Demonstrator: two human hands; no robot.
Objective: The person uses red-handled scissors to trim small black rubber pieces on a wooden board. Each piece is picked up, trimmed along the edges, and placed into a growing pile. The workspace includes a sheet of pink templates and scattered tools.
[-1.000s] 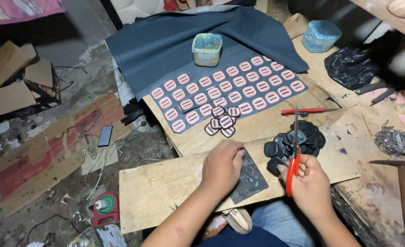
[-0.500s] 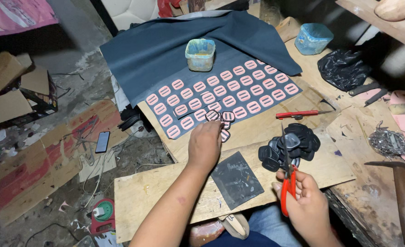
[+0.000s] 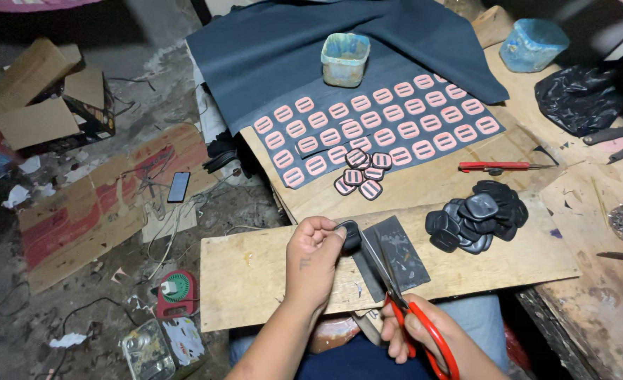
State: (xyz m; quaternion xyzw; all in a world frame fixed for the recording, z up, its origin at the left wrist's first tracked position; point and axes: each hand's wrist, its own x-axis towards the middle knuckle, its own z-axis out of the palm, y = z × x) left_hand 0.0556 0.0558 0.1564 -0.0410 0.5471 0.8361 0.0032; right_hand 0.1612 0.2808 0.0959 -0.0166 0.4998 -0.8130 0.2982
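**Hands meet over a dark piece at the near board**

Left hand point(image 3: 316, 257) pinches a small dark piece point(image 3: 350, 236) between thumb and fingertips, holding it just above the wooden board point(image 3: 255, 281) that lies across the person's lap. The right hand point(image 3: 424, 338) grips red-handled scissors point(image 3: 403, 302), fingers closed through the loops, and the blades point up toward the pinched piece, their tips right beside it. Under the blades lies a dark rectangular sheet point(image 3: 396, 257), flat on the board and just to the right of the left hand.

On the bench point(image 3: 424, 186) beyond the board, a dark blue cloth point(image 3: 290, 49) carries rows of pink rounded labels point(image 3: 389, 127), each with two dark slots, set in slanting lines. A small heap of cut-out labels point(image 3: 361, 172) with dark rims sits at the near edge of those rows. To the right, near the board's far corner, a pile of black moulded pieces point(image 3: 480, 214) lies together, well apart from the left hand. A red pen-like tool point(image 3: 498, 167) lies between that pile and the pink rows. A pale green tub point(image 3: 344, 58) stands on the cloth, and a blue tub point(image 3: 533, 43) stands at the far right with a black plastic bag point(image 3: 579, 98) below it.

On the floor to the left lie an open cardboard box point(image 3: 44, 98), flattened cardboard point(image 3: 107, 197) and a phone point(image 3: 178, 186).
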